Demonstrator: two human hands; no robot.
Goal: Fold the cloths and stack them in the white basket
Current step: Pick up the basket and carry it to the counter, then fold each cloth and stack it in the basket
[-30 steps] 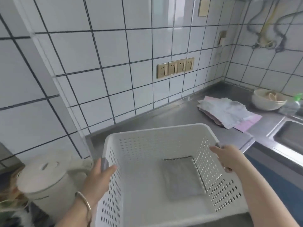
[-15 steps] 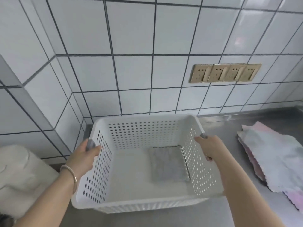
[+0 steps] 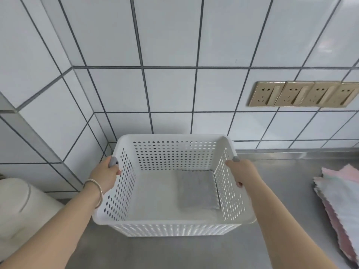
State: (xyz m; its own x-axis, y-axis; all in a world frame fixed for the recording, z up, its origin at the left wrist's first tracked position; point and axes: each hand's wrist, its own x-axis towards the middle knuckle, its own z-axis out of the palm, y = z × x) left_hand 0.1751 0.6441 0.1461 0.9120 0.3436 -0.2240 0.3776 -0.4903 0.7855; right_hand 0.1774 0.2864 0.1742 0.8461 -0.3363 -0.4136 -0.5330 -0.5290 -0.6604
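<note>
The white perforated basket [image 3: 171, 228] sits on the steel counter against the tiled wall. My left hand [image 3: 105, 174] grips its left rim at a grey handle, and my right hand [image 3: 241, 172] grips the right rim at the other grey handle. A folded grey cloth [image 3: 197, 189] lies flat on the basket floor, against the right wall. A pile of pink and white cloths [image 3: 343, 204] lies unfolded on the counter at the right edge of view.
A cream-coloured lidded appliance [image 3: 21, 208] stands left of the basket. A row of gold wall sockets [image 3: 303, 93] is on the tiles, upper right. The steel counter [image 3: 281, 183] runs between basket and cloth pile; the wall corner sits just behind the basket.
The basket, held in both hands, has moved left and back into the wall corner. My view has swung left, so the cloth pile now lies at the right edge.
</note>
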